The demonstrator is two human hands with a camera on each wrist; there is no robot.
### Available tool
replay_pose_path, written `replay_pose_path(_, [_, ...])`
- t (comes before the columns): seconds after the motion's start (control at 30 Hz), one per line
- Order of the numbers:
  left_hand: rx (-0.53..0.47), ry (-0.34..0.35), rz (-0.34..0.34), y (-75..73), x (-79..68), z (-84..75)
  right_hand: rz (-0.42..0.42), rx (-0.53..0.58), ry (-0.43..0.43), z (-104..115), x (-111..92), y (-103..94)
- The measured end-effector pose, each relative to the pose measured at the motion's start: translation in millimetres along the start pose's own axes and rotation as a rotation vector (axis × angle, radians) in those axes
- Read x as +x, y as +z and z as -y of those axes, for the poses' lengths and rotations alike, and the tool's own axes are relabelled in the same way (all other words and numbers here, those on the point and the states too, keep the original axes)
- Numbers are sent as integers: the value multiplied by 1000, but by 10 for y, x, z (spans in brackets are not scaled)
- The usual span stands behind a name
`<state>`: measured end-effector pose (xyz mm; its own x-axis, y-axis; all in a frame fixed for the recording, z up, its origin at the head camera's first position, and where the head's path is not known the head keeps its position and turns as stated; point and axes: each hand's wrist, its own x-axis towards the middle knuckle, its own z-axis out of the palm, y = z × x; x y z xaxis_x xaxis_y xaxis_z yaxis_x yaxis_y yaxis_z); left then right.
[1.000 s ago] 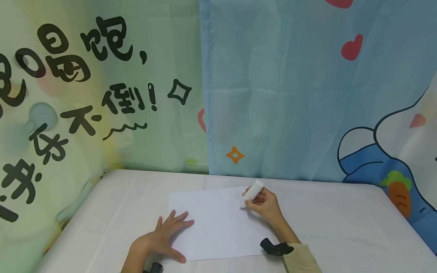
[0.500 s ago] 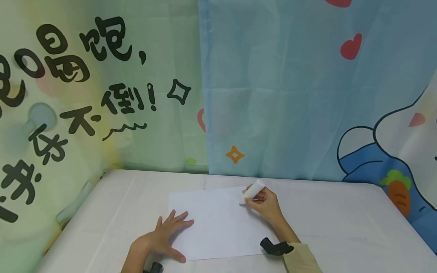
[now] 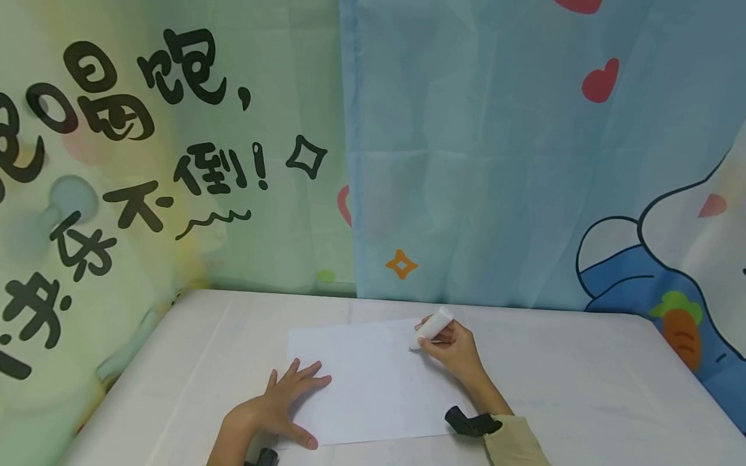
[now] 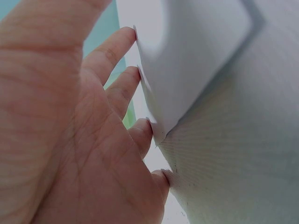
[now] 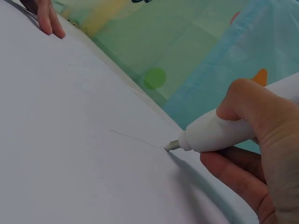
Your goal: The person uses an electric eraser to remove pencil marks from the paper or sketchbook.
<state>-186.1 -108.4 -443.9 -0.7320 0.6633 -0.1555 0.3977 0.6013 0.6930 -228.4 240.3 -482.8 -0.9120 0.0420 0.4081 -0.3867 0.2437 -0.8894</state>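
Note:
My right hand (image 3: pixel 456 351) grips a thick white electric eraser (image 3: pixel 432 327) like a pen, over the far right part of a white paper sheet (image 3: pixel 367 388). In the right wrist view the narrow metallic nose of the eraser meets the sheet, at the end of a faint grey line (image 5: pixel 133 137). Spread fingers of my left hand (image 3: pixel 280 404) rest on the sheet's left side, the thumb near its front left corner. The left wrist view shows the fingertips (image 4: pixel 127 35) touching along the paper's edge; nothing is held there.
The sheet lies on a white-covered table (image 3: pixel 583 382). Behind it hang a pale green printed cloth (image 3: pixel 280 246) and a blue one (image 3: pixel 495 213). A black strap piece (image 3: pixel 472 422) sits at the right wrist, above a beige sleeve (image 3: pixel 515 443).
Over the first half second the tip of the eraser has shifted slightly toward the far side of the sheet. Since then it has hardly moved. The left hand has kept its place.

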Motion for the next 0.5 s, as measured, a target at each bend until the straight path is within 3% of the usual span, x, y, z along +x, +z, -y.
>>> replay_pose_path(0.5, [6, -1, -3, 1, -3, -12, 39, 37, -7, 0, -11, -21])
